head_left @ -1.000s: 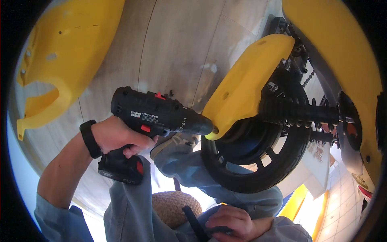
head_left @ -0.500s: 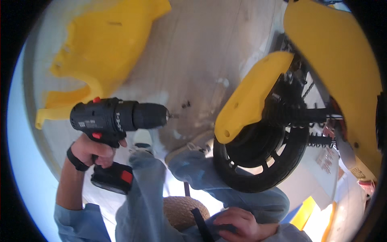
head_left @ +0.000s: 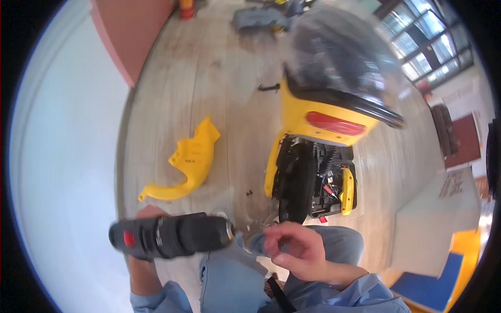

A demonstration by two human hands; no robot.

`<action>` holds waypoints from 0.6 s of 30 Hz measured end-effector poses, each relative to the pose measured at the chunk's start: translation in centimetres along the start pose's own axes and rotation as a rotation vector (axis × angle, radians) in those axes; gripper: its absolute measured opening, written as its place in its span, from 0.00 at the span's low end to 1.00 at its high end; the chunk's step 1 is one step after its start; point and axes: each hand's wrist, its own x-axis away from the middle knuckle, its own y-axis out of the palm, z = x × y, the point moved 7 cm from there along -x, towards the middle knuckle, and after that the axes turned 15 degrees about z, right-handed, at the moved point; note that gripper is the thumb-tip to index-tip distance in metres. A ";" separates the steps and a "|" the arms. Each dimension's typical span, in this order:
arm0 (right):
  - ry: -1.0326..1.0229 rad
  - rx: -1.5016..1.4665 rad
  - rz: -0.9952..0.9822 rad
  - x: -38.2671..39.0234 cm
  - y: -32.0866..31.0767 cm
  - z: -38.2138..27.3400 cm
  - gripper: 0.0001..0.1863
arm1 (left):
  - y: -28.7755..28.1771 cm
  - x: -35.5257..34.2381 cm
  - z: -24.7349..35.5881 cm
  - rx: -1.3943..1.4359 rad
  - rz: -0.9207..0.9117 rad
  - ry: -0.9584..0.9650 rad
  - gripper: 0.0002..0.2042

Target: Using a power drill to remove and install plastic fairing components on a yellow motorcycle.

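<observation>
My left hand [head_left: 151, 211] is closed round the grip of a black cordless drill [head_left: 182, 235] with a red switch; the drill's body hides most of the fingers. Its chuck points right, with the tip blurred. Just right of the chuck, my right hand [head_left: 297, 250] is raised with fingers loosely bent and thumb apart, nothing visible in it. Beyond it stands a yellow scooter [head_left: 292, 112] with a red tail light and a black rear wheel [head_left: 296, 182]. A loose yellow curved panel [head_left: 201, 156] lies on the floor to the left.
An open black toolbox [head_left: 317, 215] with tools lies beside the scooter's wheel. Small dark screws [head_left: 249, 193] rest on the wooden floor. A white cabinet [head_left: 422, 229] stands at the right, a white wall [head_left: 68, 130] at the left. Clear plastic [head_left: 344, 47] covers the scooter's upper part.
The view has lifted and shifted, showing more of the room. My right hand has risen from my lap towards the drill's chuck. My left hand still holds the drill, now nearer to my right hand.
</observation>
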 end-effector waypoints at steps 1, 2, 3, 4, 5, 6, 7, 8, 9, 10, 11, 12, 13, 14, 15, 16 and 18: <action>-0.043 -0.026 0.015 0.5 0.5 -1.3 0.26 | -0.1 -0.8 4.4 0.135 0.127 -0.034 0.07; -0.073 -0.171 -0.009 1.3 1.2 -3.5 0.29 | 0.0 -0.8 8.5 0.153 0.119 0.068 0.07; -0.103 -0.315 -0.035 2.2 1.5 -5.5 0.31 | 0.0 -0.4 12.2 0.171 0.105 0.168 0.08; -0.114 -0.409 -0.108 3.5 2.0 -6.8 0.35 | 0.3 0.1 16.5 0.119 0.101 0.274 0.09; -0.149 -0.434 -0.088 5.3 2.5 -7.7 0.35 | 0.5 1.1 20.1 0.075 0.094 0.373 0.11; -0.217 -0.499 -0.061 6.7 2.6 -8.5 0.36 | 1.2 1.9 21.7 -0.057 0.124 0.534 0.13; -0.279 -0.567 -0.051 8.2 2.6 -9.5 0.36 | 1.9 3.0 22.5 0.010 0.169 0.570 0.15; -0.213 -0.563 0.013 9.7 2.6 -9.9 0.32 | 2.5 4.5 23.2 -0.002 0.280 0.660 0.15; -0.237 -0.588 0.029 11.1 2.3 -10.5 0.32 | 2.8 6.2 24.0 -0.008 0.390 0.746 0.15; -0.303 -0.511 0.037 12.1 1.9 -11.4 0.29 | 3.5 7.5 25.2 -0.073 0.359 0.820 0.15; -0.370 -0.427 0.038 12.9 1.6 -12.1 0.27 | 4.2 8.5 26.2 -0.138 0.340 0.896 0.16; -0.357 -0.370 0.073 14.4 1.1 -12.8 0.19 | 4.9 9.5 27.3 -0.158 0.350 0.947 0.16; -0.379 -0.378 0.089 15.6 0.2 -13.0 0.19 | 6.2 10.3 28.3 -0.210 0.325 0.985 0.18; -0.431 -0.328 0.081 16.9 -0.1 -13.0 0.16 | 6.8 11.3 28.5 -0.217 0.372 1.027 0.19; -0.480 -0.278 0.074 18.1 -0.2 -13.0 0.14 | 7.3 12.2 28.4 -0.223 0.420 1.067 0.21; -0.509 -0.253 0.120 19.1 -0.6 -13.7 0.11 | 7.9 12.8 28.6 -0.221 0.400 1.071 0.21; -0.544 -0.217 0.163 20.5 -1.8 -14.2 0.11 | 9.1 13.3 29.3 -0.292 0.396 1.069 0.23</action>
